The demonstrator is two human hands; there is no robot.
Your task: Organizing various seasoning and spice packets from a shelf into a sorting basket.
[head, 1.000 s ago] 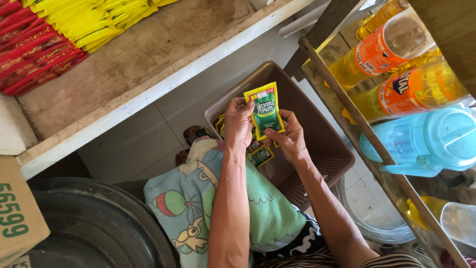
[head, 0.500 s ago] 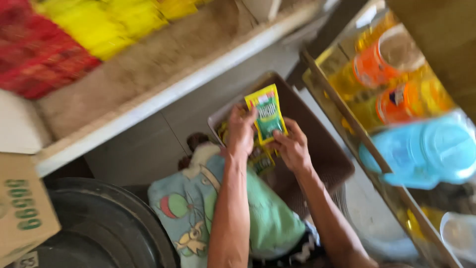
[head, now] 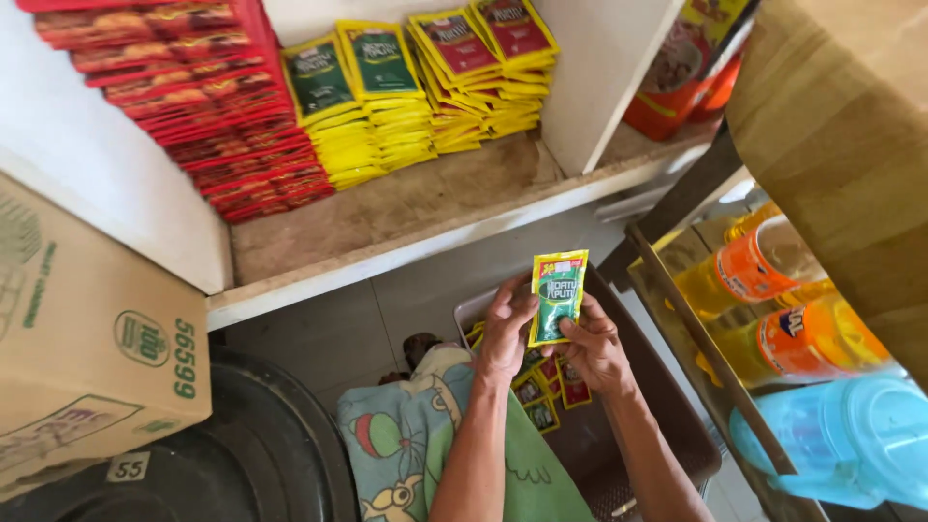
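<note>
Item: one green-and-yellow sachet [head: 558,296], held upright above the brown basket [head: 677,425].
Your left hand [head: 506,333] pinches its left edge; your right hand [head: 594,350] pinches its lower right corner. Shelf [head: 406,208] beyond.

- 2 hands: left hand [head: 506,338], right hand [head: 592,350]
- 1 green-and-yellow sachet [head: 557,296] held up
- 4 stacks of yellow sachets [head: 425,87] on shelf
- 1 cardboard box [head: 87,358]
- 1 blue jug [head: 841,440]
- 1 brown basket [head: 667,406]
</note>
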